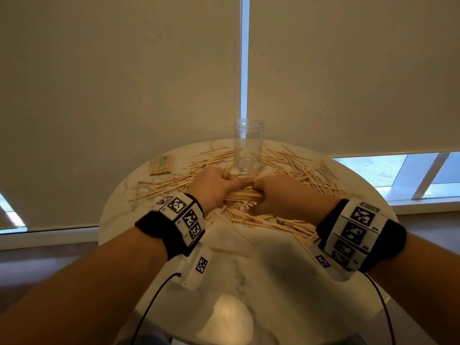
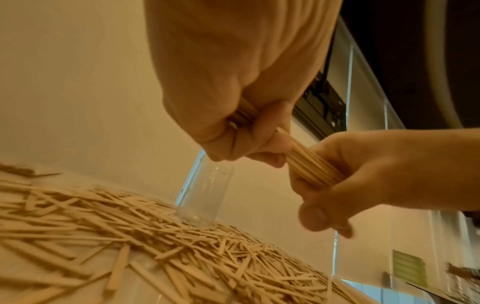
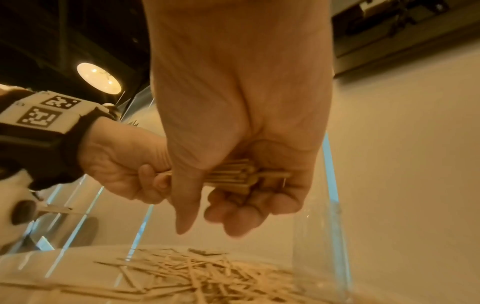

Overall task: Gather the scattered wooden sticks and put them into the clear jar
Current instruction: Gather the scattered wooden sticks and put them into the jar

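- Left hand [image 1: 212, 186]: fingers curled round one end of a bundle of sticks [image 2: 311, 166]; the bundle is held clear of the table, as seen in the left wrist view.
- Right hand [image 1: 278, 192]: fingers wrapped round the other end of the same bundle; the stick ends are seen uneven inside the palm in the right wrist view.
- Scattered wooden sticks [image 1: 293, 168]: a great many are left loose, spread across the middle of the table and toward its far and right edges, some lying against the jar's foot.
- Clear jar [image 1: 249, 145]: upright, open-mouthed, near the far edge of the table [image 1: 249, 265], just beyond the hands; no sticks are seen inside it.
- Wrapped packet of sticks [image 1: 161, 165]: laid near the far left edge, apart from the heap.
- Stage, as judged: an early handful is being squared up; nearly all the work is left.
- Risks, as judged: uneven ends may be caught on the jar's rim and spilled; the light jar, hemmed by loose sticks, may be tipped by a knock; sticks near the edges may be swept to the floor.
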### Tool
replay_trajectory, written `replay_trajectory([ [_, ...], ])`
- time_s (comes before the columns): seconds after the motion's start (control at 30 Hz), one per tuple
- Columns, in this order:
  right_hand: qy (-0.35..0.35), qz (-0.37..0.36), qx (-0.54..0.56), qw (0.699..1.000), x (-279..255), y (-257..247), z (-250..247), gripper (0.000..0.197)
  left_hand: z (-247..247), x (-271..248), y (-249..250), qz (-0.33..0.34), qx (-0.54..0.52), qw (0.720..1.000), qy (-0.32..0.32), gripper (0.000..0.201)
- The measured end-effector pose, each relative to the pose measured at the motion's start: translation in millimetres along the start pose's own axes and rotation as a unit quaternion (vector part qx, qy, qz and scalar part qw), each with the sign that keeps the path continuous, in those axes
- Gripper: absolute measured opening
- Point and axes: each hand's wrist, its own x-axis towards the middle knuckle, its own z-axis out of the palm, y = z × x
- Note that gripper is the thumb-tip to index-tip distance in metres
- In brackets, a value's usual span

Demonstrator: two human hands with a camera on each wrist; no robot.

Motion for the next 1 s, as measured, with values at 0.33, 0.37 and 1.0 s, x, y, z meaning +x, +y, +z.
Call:
replay_trajectory([
  [0.33,0.051,0.009,0.063,0.997,5,6,-1,0.026,10,8,-5,-0.055,-0.179,0.982,0.033,0.032],
  [0.37,0.058,0.003,0.048,0.997,5,5,0,0.032,11,9,-4,-0.048,-0.179,0.982,0.036,0.030],
  [1.0,0.249,0.091,0.122,0.956,126,113,-103,0.049,2,182,15,-0.081,-0.155,0.981,0.087,0.041],
])
